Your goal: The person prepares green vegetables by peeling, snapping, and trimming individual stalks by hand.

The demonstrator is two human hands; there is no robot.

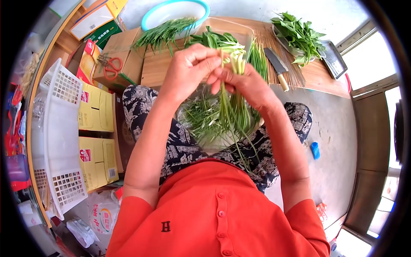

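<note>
My right hand [250, 85] is closed around a bunch of long, thin chives [233, 107], pale ends upward and green leaves hanging toward my lap. Beside it, my left hand [190, 66] pinches a thin stalk near the top of the bunch, thumb against fingers. Below both hands, cut chives [199, 113] lie in a clear container or bag between my legs; its edges are hard to make out. Behind the hands, broad-leaved greens with pale stems [214, 39] rest in a clear tray [235, 26].
On the wooden table [156, 66], a knife [276, 60] lies by thin sticks [295, 75]. A blue-rimmed basin [205, 10] holds greens, with leafy greens [297, 36] at right. Red-handled scissors [112, 68] sit on a cardboard box [115, 47]. A white rack [60, 128] stands left.
</note>
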